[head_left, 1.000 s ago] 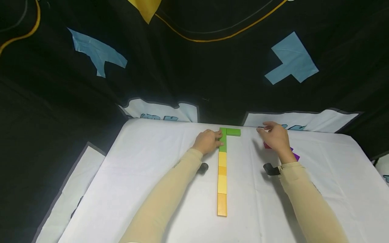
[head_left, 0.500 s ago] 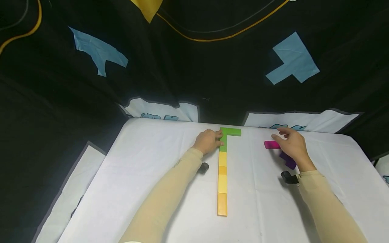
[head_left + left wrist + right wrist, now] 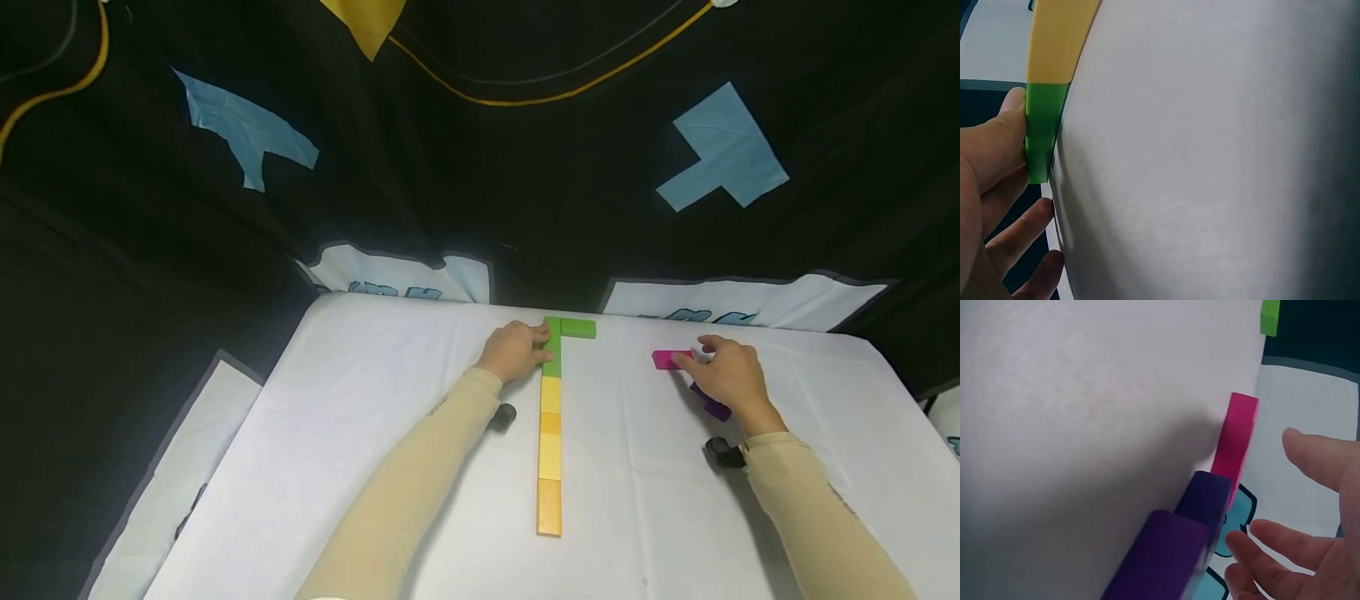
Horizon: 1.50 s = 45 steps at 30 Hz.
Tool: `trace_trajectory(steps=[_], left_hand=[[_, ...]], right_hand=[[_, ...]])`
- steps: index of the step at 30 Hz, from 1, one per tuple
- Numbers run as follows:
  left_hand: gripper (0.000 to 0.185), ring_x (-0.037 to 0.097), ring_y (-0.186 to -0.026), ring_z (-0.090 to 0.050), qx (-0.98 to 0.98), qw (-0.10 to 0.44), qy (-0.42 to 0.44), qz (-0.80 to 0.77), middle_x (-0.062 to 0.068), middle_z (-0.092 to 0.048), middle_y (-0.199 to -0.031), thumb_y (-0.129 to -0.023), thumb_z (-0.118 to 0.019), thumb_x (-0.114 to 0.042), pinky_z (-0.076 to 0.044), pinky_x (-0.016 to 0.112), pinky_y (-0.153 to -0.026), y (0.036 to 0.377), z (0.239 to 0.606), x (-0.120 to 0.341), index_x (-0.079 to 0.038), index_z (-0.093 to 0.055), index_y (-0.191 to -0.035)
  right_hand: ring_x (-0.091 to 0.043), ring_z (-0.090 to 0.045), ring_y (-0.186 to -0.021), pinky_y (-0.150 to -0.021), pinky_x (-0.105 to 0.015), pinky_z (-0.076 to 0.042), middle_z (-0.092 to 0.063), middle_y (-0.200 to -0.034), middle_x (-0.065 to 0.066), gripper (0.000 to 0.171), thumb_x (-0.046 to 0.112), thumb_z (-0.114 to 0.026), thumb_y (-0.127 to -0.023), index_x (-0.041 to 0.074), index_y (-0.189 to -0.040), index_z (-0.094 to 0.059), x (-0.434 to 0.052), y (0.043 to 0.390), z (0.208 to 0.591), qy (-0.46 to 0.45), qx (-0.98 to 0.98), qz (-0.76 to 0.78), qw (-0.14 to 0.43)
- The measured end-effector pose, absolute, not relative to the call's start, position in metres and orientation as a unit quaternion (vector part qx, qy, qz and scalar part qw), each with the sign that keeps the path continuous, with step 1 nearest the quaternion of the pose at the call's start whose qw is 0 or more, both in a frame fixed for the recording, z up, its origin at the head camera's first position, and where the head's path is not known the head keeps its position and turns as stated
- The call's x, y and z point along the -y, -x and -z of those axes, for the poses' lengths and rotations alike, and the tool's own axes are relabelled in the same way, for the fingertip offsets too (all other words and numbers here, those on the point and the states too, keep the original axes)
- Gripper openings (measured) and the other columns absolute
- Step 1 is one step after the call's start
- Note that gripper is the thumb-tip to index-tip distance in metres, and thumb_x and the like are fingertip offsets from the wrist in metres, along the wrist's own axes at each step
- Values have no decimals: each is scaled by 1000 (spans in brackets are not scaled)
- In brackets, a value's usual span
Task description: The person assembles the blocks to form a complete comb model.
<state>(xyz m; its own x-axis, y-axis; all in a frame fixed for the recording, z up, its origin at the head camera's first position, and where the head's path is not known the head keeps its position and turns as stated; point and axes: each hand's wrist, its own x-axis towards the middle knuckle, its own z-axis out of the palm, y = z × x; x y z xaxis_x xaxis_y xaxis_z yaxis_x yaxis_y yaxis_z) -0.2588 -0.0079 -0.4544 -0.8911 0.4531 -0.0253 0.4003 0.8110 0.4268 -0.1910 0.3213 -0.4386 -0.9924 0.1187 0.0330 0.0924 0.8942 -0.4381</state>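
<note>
— Where is the left hand point(image 3: 514, 350)?

— Just above the middle of the head view, resting on the white counter point(image 3: 375, 433). Its fingers point(image 3: 997, 140) lie straight and close together against the left side of the green blocks point(image 3: 552, 346), which top a straight column of yellow and orange blocks point(image 3: 549, 454) running down toward the lower centre. A second green block point(image 3: 578, 327) juts right from the top, making a corner.

— And the right hand point(image 3: 729, 375)?

— At centre right, fingers loosely spread; the fingertips touch the right end of a magenta block point(image 3: 666, 359). The wrist view shows the fingers point(image 3: 1319, 459) open beside it, not wrapped round it.

— Anything under that hand?

— Purple blocks point(image 3: 1179, 550), lying just below the magenta one and touching it, partly hidden by the palm in the head view.

— Any writing?

— Blue lettering on the white cloth panels point(image 3: 405, 279) at the counter's far edge, cut off and too small to read. The black backdrop point(image 3: 487, 183) carries light blue shapes.
</note>
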Motion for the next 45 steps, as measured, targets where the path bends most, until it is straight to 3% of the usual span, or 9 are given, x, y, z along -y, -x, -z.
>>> trace_trajectory(steps=[8,15,21,27,34,45], left_hand=[[48,25,-137,-49,-949,62,-223,-216,-11,-50,-148,-93,-71,-40,-39,37,-114,259,456,8,-20,-63,-135],[48,26,-134,-51,-949,57,-227,-212,-11,-50,-147,-93,-71,-40,-42,37,-111,258,455,9,-19,-64,-135],[48,25,-134,-52,-950,55,-226,-206,-11,-50,-147,-93,-71,-41,-42,38,-111,258,454,8,-20,-64,-135],[48,25,-134,-51,-950,57,-225,-206,-11,-50,-148,-93,-70,-41,-41,38,-112,259,456,7,-20,-64,-135],[47,25,-135,-51,-950,58,-223,-209,-11,-50,-148,-93,-70,-41,-41,38,-112,259,457,7,-20,-64,-135],[48,24,-135,-51,-950,59,-220,-214,-11,-50,-148,-93,-70,-41,-40,38,-112,257,455,9,-20,-63,-135]], right_hand=[[-54,-44,-107,-78,-60,-49,-57,-122,-38,73,41,-67,-92,-14,-137,-48,-314,193,444,61,982,-177,-16],[-53,-40,-112,-86,-63,-43,-57,-123,-36,65,35,-69,-92,-10,-136,-52,-309,197,448,64,983,-173,-19],[-52,-44,-107,-86,-62,-40,-61,-116,-35,61,33,-70,-92,-12,-129,-56,-306,197,448,63,986,-157,0],[-54,-46,-101,-79,-62,-40,-61,-108,-35,69,42,-67,-90,-15,-126,-55,-299,196,443,75,990,-121,-1],[-52,-47,-97,-77,-61,-42,-55,-93,-33,71,51,-65,-89,-17,-106,-54,-288,197,442,101,989,-107,-23],[-50,-46,-97,-80,-60,-43,-57,-91,-31,66,48,-63,-91,-17,-99,-56,-280,204,443,118,987,-102,-46]])
